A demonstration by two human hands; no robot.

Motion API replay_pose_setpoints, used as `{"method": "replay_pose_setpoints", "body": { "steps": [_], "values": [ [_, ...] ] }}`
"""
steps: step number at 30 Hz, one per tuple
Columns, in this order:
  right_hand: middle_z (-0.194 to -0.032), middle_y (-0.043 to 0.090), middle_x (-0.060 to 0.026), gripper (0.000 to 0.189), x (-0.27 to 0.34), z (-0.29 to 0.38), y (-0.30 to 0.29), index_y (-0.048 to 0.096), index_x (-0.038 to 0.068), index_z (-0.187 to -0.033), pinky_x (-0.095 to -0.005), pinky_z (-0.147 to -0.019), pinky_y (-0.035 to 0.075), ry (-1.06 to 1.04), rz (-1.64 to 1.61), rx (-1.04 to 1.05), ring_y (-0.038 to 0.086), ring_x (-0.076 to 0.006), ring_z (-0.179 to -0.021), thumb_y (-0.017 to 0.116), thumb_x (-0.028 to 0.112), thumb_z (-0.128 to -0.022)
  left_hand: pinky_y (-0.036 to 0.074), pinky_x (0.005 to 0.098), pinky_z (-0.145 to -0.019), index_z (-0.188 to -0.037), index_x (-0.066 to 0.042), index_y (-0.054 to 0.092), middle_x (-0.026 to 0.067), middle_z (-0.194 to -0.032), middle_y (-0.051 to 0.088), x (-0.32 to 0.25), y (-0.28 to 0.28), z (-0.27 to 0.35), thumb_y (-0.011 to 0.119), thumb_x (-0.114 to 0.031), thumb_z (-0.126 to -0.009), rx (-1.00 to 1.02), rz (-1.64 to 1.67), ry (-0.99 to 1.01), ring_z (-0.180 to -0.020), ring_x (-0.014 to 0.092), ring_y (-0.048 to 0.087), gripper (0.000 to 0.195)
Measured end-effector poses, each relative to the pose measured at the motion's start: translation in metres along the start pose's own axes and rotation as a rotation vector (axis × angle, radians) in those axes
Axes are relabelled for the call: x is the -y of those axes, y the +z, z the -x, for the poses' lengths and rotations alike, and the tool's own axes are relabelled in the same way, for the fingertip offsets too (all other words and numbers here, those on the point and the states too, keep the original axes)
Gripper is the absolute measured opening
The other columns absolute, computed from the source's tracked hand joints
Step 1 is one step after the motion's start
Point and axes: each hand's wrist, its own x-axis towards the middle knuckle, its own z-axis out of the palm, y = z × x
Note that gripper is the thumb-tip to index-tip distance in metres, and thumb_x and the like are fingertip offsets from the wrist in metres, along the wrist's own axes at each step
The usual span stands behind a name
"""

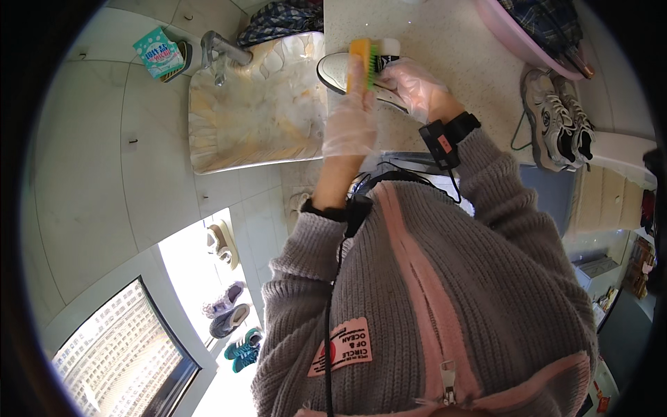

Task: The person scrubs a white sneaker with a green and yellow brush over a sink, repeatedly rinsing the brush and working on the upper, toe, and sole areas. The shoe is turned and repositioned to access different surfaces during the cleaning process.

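Observation:
My left hand [350, 125], in a clear plastic glove, grips a yellow scrubbing brush [358, 49] with green bristles. The brush is held above a white shoe [333, 69] with a dark sole edge, its bristles facing right. At the shoe's rear part, my right hand [417, 88], also gloved, holds it; the fingers hide much of that end. Just beyond the shoe is a white container with a black label [388, 48], partly covered by the brush and hand. The shoe's toe reaches the edge of a marbled sink [255, 114].
A chrome faucet [225, 52] rises at the sink's far left corner, near a turquoise box [159, 53]. On the speckled counter [458, 41], a pink basin [500, 31] holds plaid cloth. A pair of sneakers [555, 120] stands at right. Several shoes line the windowsill [182, 250].

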Motion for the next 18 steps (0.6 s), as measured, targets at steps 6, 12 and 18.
{"method": "replay_pose_setpoints", "body": {
  "steps": [6, 12, 18],
  "values": [
    [-0.095, 0.061, -0.0142, 0.012, 0.004, -0.003, 0.006, 0.056, -0.007, -0.095, -0.0292, -0.08, 0.05, -0.094, 0.503, 0.033, 0.061, -0.0201, -0.092, 0.05, 0.002, -0.089, 0.048, 0.0517, -0.072, -0.15, -0.026, 0.007, 0.0279, -0.093, 0.063, -0.011, 0.01, -0.013, 0.039, -0.03, -0.098, -0.106, -0.094, 0.076, -0.082, 0.046, 0.062, 0.062],
    [-0.091, 0.061, -0.0114, 0.011, -0.003, 0.012, -0.003, 0.058, -0.003, -0.093, -0.0304, -0.076, 0.051, -0.11, 0.016, 0.102, 0.061, -0.0195, -0.085, 0.051, 0.004, -0.089, 0.048, 0.0524, -0.069, -0.15, -0.025, 0.007, 0.0278, -0.094, 0.063, -0.008, 0.008, 0.004, 0.041, -0.029, -0.097, -0.022, -0.172, 0.037, -0.081, 0.046, 0.062, 0.063],
    [-0.094, 0.062, -0.0128, 0.013, 0.0, -0.005, 0.003, 0.057, -0.005, -0.098, -0.0303, -0.079, 0.053, 0.06, 0.18, -0.097, 0.063, -0.0214, -0.089, 0.052, 0.004, -0.088, 0.05, 0.0516, -0.065, -0.148, -0.023, 0.011, 0.0263, -0.09, 0.064, -0.012, 0.01, -0.02, 0.043, -0.026, -0.096, -0.112, -0.133, 0.086, -0.076, 0.043, 0.064, 0.061]
  ]
}}
